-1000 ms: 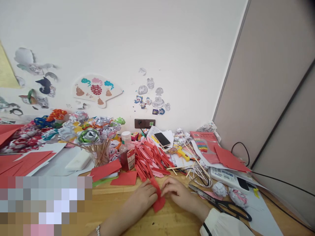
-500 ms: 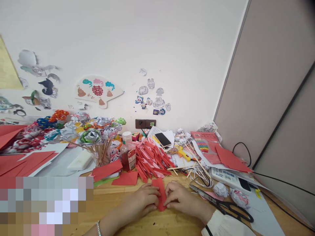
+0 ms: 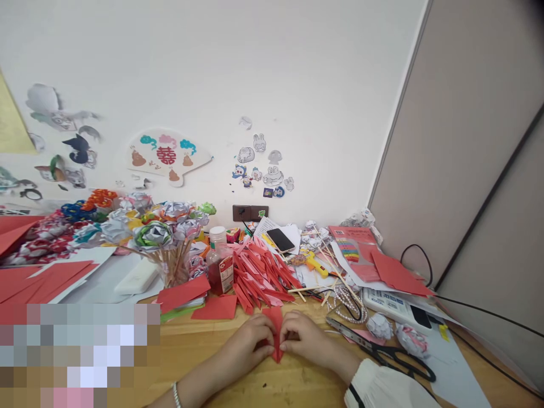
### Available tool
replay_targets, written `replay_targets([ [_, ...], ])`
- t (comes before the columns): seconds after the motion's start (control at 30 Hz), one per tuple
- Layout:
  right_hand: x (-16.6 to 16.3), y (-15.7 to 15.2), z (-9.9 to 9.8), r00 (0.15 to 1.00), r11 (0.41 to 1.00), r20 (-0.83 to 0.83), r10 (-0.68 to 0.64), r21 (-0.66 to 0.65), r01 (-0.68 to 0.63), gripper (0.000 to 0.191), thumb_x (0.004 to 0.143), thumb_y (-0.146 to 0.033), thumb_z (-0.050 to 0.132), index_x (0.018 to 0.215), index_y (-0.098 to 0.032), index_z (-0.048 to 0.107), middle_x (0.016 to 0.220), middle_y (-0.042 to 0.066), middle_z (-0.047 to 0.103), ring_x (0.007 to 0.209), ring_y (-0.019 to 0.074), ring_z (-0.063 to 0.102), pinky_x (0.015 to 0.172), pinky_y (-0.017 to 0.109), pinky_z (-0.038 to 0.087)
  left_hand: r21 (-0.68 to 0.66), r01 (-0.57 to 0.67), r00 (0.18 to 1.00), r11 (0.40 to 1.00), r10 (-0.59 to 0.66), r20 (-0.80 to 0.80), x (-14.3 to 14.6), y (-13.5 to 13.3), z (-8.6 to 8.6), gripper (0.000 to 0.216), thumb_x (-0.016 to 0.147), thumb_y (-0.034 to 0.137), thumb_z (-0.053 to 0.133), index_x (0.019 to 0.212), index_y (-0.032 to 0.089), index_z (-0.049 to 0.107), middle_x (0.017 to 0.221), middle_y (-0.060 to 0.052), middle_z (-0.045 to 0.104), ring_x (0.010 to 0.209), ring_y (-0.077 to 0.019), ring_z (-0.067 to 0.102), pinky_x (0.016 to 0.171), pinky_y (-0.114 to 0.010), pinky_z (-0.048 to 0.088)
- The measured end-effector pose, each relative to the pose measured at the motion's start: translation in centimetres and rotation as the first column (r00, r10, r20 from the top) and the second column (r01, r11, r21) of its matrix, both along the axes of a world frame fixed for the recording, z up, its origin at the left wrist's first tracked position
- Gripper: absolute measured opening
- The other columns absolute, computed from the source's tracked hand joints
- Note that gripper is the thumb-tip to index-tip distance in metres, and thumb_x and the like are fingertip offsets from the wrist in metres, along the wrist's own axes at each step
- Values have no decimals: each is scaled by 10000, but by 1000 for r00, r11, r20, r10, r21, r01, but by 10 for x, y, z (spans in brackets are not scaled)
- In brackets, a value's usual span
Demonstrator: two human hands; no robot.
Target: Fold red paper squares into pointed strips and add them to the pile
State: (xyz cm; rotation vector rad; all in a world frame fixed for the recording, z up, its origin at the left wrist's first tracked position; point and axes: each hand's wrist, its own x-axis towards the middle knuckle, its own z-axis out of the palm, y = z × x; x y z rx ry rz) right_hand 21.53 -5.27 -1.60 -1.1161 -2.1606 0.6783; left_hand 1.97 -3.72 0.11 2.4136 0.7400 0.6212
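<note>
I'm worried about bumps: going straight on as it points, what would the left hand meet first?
The left hand would first meet the red paper it touches; just beyond, probably the right hand, though depth is hard to judge.

Bottom centre, red paper strip [image 3: 276,325] looks matt on smooth, faintly glossy wood tabletop [image 3: 297,386]; lower right, scissors [image 3: 378,351] pair grey metal with black plastic.

My counter [image 3: 191,340] by the wall [image 3: 318,85]
I see a phone [image 3: 279,240] lying on papers [image 3: 293,233], and a yellow glue gun [image 3: 316,265] near it. Big scissors [image 3: 362,340] with black handles lie to my right, near a string of beads [image 3: 340,294]. Paper flowers [image 3: 153,234] are on my left. Cartoon pictures [image 3: 272,176] stick to the wall above a dark socket [image 3: 242,213].
</note>
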Motion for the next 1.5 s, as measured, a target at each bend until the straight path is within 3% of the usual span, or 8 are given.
replay_targets([
  [0.17,-5,0,-1,998,998,-7,-56,-10,55,67,715,-191,715,696,-205,652,759,-22,591,808,148,530,725,245,369,-48,-78,997,996,79,23,2,-1,-4,153,703,30,608,665,176,584,884,-20,615,872,-167,541,795,-279,415],
  [0.63,-17,-13,4,956,968,154,-250,37,247,87,732,-162,684,732,-199,605,856,3,557,874,174,503,761,269,364,52,-151,986,987,146,85,11,-7,-13,170,768,88,554,644,181,485,798,-13,539,801,-167,493,721,-276,396],
  [0.93,-15,-14,2,964,969,92,-248,40,246,113,722,-150,679,750,-190,577,843,-7,553,867,169,491,766,270,353,33,-191,980,981,189,56,13,-7,-14,180,707,56,596,646,181,481,809,-7,528,798,-166,486,709,-263,384],
  [1.13,-15,-16,2,959,973,166,-231,48,226,315,608,-279,788,819,-213,563,909,-10,531,901,187,468,774,286,350,51,-281,960,958,280,27,11,-4,-13,161,654,72,638,706,185,535,874,-23,552,848,-194,505,747,-296,392],
  [1.37,-13,-16,3,949,960,143,-281,54,276,256,657,-304,758,808,-214,571,906,-2,539,922,192,475,802,295,352,75,-316,948,946,318,-17,9,-3,-9,165,666,184,676,780,191,557,944,-49,563,908,-232,518,791,-345,405],
  [1.5,-7,-11,0,955,961,108,-275,36,273,157,700,-161,693,793,-212,578,901,-2,564,916,184,490,795,285,358,60,-319,946,946,321,-38,7,-3,-9,174,658,198,670,791,203,559,970,-45,560,926,-234,516,800,-353,407],
])
